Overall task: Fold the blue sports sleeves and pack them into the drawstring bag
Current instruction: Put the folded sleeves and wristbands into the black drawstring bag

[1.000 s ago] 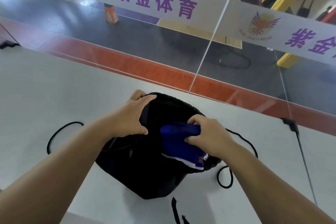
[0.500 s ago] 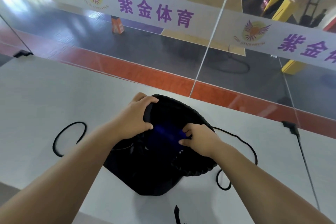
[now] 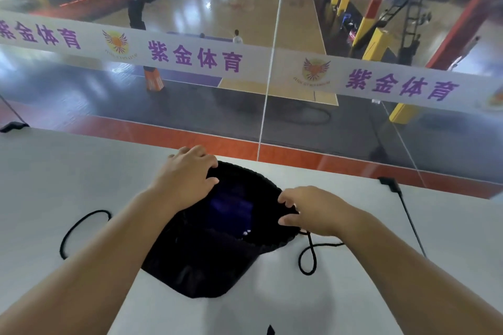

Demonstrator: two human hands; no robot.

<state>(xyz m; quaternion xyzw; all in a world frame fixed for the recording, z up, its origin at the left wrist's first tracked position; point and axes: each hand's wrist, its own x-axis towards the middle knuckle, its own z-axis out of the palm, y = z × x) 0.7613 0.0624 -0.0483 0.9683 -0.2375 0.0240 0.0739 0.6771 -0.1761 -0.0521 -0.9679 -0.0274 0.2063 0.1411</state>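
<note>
The blue sports sleeves (image 3: 231, 205) now sit deep inside the black drawstring bag (image 3: 206, 261) on the white worktop (image 3: 54, 177). The left hand (image 3: 185, 179) still grips the bag's rim. The right hand (image 3: 310, 209) has let go of the sleeves and pinches the rim's other side.

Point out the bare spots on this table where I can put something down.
Bare white table lies left of the left hand, above the left cord loop. More lies right of the right hand. Crowded: the black bag and the right cord loop.
</note>
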